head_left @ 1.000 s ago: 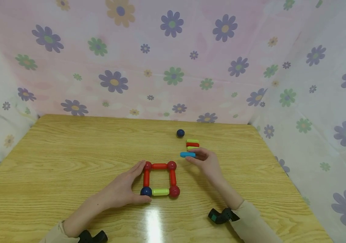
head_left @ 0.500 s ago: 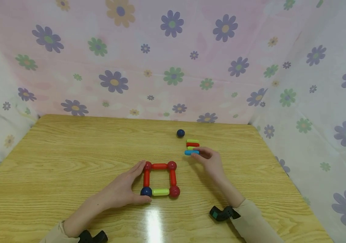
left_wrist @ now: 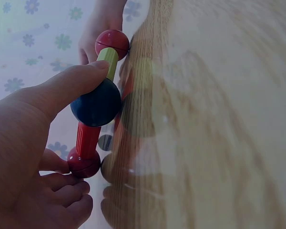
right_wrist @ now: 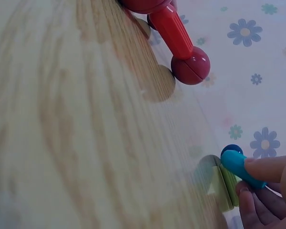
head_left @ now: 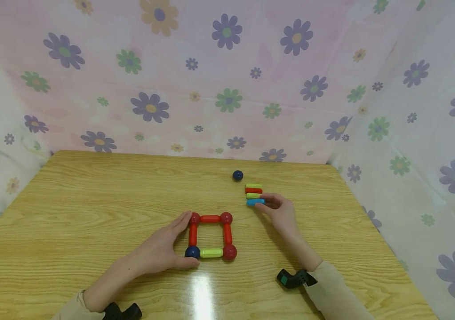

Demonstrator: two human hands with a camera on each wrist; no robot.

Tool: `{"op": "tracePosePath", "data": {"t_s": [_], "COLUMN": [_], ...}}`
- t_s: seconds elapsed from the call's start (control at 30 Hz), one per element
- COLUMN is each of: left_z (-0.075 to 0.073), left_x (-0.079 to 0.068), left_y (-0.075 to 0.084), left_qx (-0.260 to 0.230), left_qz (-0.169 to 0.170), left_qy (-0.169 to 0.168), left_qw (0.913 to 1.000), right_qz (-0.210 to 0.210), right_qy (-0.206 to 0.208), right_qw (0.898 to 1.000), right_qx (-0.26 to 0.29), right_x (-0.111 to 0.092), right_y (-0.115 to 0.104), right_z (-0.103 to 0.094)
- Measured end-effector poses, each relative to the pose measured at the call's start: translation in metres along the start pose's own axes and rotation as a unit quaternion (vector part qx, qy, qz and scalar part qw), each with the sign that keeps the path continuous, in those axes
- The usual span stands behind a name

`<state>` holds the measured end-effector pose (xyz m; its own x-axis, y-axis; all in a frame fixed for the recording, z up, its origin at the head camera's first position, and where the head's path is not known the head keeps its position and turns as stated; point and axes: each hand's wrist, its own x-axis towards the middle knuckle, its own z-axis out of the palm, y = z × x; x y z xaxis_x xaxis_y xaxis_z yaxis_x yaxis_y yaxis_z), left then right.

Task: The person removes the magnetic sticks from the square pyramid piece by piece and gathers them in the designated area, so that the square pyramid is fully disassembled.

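A square of magnetic rods and balls lies on the table: red rods (head_left: 210,219) on three sides, a yellow-green rod (head_left: 211,253) along the near side. Its corners are red balls (head_left: 229,252) and one dark blue ball (head_left: 193,252). My left hand (head_left: 159,249) spans the square's left side, thumb by the blue ball, index finger at the far red ball (left_wrist: 84,163). To the right, my right hand (head_left: 285,218) pinches a light blue magnetic rod (right_wrist: 233,163) between thumb and fingers, right in front of a loose yellow-green rod (head_left: 253,195).
Behind that rod lie a red rod (head_left: 253,191) and another yellow-green rod (head_left: 253,186), lined up in a row. A loose dark blue ball (head_left: 237,175) sits farther back. Flowered cloth (head_left: 195,89) hangs behind the wooden table (head_left: 111,191).
My right hand has carried the light blue rod to the right, up to the near end of the row of rods. The left hand and the square have stayed in place.
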<state>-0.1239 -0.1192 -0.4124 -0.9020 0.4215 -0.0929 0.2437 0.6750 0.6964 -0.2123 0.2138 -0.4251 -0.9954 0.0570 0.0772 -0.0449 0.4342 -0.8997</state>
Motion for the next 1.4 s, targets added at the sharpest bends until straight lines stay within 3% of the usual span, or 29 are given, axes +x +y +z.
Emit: {"op": "tracePosePath", "data": {"t_s": [0.43,0.77,1.4], "left_z": [0.000,0.000,0.000], "left_x": [0.000,0.000,0.001], "left_y": [0.000,-0.002,-0.002], "left_qx": [-0.004,0.001,0.003], "left_qz": [-0.005,-0.002,0.002], "left_qy": [-0.004,-0.003,-0.003], "left_qw": [1.0000,1.0000,1.0000], "right_qz": [-0.052,-0.079,-0.062], "right_qy": [0.026,0.029,0.047], "right_qw": [0.995,0.991,0.991], "right_qx": [-0.077,-0.099,-0.105], "right_x": [0.002,0.003,0.004], "right_y": [0.008,0.013,0.013], "right_z": [0.000,0.000,-0.002]}}
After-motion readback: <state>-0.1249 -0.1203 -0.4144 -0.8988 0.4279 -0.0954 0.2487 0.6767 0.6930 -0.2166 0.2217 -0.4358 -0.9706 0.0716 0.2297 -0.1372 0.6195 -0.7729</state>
